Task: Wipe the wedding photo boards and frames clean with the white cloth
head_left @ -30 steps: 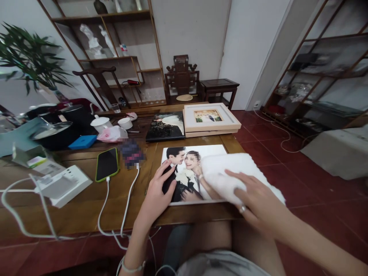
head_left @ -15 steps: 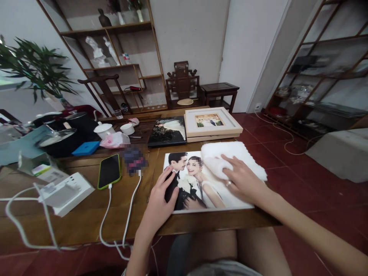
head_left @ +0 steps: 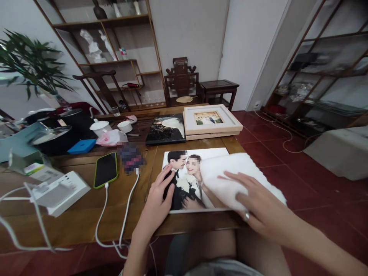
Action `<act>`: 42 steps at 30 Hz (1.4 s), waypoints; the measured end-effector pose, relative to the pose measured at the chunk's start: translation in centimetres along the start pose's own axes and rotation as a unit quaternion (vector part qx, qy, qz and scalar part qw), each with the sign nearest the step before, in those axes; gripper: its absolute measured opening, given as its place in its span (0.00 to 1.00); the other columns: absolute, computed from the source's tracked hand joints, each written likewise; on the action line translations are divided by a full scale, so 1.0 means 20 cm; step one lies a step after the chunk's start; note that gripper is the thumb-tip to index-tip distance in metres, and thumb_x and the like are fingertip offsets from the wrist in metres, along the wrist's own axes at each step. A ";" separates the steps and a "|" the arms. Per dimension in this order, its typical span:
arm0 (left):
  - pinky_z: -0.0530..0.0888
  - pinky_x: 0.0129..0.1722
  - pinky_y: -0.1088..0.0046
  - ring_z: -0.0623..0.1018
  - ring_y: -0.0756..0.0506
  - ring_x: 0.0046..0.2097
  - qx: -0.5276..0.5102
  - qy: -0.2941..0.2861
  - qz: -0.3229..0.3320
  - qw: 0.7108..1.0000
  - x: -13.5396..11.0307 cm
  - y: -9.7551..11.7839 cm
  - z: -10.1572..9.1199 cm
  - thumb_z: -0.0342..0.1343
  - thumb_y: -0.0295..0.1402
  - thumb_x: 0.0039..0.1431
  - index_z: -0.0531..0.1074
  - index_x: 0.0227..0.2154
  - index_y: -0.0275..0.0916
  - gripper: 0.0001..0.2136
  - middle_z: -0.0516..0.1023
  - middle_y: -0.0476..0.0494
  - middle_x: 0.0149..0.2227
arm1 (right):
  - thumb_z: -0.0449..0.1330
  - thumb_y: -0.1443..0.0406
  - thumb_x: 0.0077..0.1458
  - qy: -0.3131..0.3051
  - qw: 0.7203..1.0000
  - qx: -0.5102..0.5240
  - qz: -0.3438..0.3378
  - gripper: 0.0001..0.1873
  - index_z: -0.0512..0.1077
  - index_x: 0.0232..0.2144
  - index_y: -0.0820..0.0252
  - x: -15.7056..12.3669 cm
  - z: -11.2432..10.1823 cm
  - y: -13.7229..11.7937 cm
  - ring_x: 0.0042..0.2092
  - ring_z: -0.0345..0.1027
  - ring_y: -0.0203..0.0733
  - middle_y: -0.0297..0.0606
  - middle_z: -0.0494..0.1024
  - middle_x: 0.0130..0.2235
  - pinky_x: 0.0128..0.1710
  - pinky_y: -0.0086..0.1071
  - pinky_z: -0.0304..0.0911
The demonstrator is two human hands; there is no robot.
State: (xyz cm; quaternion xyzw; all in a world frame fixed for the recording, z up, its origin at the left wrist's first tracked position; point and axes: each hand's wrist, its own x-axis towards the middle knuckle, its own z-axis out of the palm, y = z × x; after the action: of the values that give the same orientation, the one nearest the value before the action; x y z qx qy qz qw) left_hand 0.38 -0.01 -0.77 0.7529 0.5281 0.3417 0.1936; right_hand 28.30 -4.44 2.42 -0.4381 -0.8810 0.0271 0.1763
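Note:
A wedding photo panel (head_left: 186, 186) lies flat near the table's front edge. My left hand (head_left: 157, 193) rests on the panel's left edge with its fingers stretched out and slightly apart. My right hand (head_left: 253, 195), wearing a ring, grips a fluffy white towel (head_left: 224, 178) between thumb and fingers. Draped over the right part of the panel, the towel hides that side of the picture, and its far corner reaches beyond the panel's right edge.
Behind the panel lie a dark photo panel (head_left: 166, 128) and a pale framed picture (head_left: 191, 115). Leftward are a green-cased phone (head_left: 105, 170) on a cable, a white power strip (head_left: 67, 193), a blue box (head_left: 82, 146) and black pots (head_left: 54, 138). Red tiled floor (head_left: 267, 157) borders the right.
My right hand has moved right and toward me, dragging the towel with it. More of the panel's upper edge is uncovered. My left hand stays in place on the panel.

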 end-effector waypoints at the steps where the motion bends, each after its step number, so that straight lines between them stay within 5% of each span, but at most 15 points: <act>1: 0.57 0.61 0.56 0.60 0.43 0.63 -0.003 0.001 0.004 1.000 0.00 0.00 0.00 0.46 0.33 0.62 0.67 0.53 0.43 0.17 0.62 0.42 0.61 | 0.52 0.74 0.41 0.002 1.000 -0.002 0.006 0.11 0.71 0.27 0.58 0.05 0.00 0.04 0.60 0.53 0.56 0.47 0.65 0.58 0.53 0.53 0.56; 7: 0.57 0.61 0.55 0.60 0.42 0.63 -0.011 -0.002 0.003 1.000 0.00 0.01 0.00 0.46 0.32 0.62 0.66 0.54 0.43 0.18 0.61 0.41 0.62 | 0.53 0.71 0.53 0.014 0.998 -0.054 0.006 0.11 0.72 0.37 0.63 0.32 0.07 0.24 0.60 0.53 0.56 0.55 0.68 0.54 0.55 0.51 0.55; 13: 0.55 0.62 0.56 0.58 0.43 0.64 -0.026 -0.011 -0.006 1.000 0.01 0.01 -0.01 0.46 0.34 0.62 0.66 0.54 0.39 0.18 0.62 0.40 0.62 | 0.52 0.72 0.53 0.005 0.996 -0.092 -0.003 0.10 0.72 0.35 0.64 0.37 0.11 0.26 0.63 0.48 0.57 0.53 0.67 0.56 0.58 0.56 0.48; 19: 0.54 0.62 0.55 0.58 0.43 0.64 -0.039 -0.016 -0.008 0.999 0.01 0.00 -0.01 0.46 0.34 0.62 0.65 0.55 0.40 0.19 0.61 0.40 0.62 | 0.53 0.73 0.49 -0.012 0.996 -0.082 -0.017 0.09 0.72 0.31 0.64 0.28 0.08 0.16 0.63 0.46 0.59 0.55 0.64 0.58 0.58 0.58 0.47; 29: 0.55 0.63 0.59 0.58 0.44 0.64 -0.019 -0.010 0.002 1.000 0.01 0.01 0.00 0.45 0.33 0.63 0.65 0.55 0.34 0.19 0.60 0.38 0.62 | 0.55 0.72 0.38 0.039 0.996 0.015 -0.075 0.04 0.68 0.20 0.59 -0.11 0.12 -0.10 0.64 0.41 0.60 0.48 0.56 0.63 0.59 0.60 0.39; 42: 0.57 0.62 0.57 0.59 0.43 0.64 0.009 -0.003 0.017 1.000 0.00 0.00 0.00 0.45 0.32 0.62 0.66 0.54 0.35 0.19 0.61 0.38 0.62 | 0.52 0.67 0.56 0.021 0.994 -0.107 0.002 0.11 0.72 0.38 0.64 0.30 0.12 0.29 0.60 0.54 0.56 0.54 0.74 0.48 0.55 0.54 0.54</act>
State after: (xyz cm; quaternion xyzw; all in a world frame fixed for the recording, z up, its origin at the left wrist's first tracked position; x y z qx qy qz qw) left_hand 0.45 0.07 -0.80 0.7647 0.5174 0.3382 0.1823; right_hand 28.54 4.06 0.83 -0.4569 -0.8741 -0.0762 0.1463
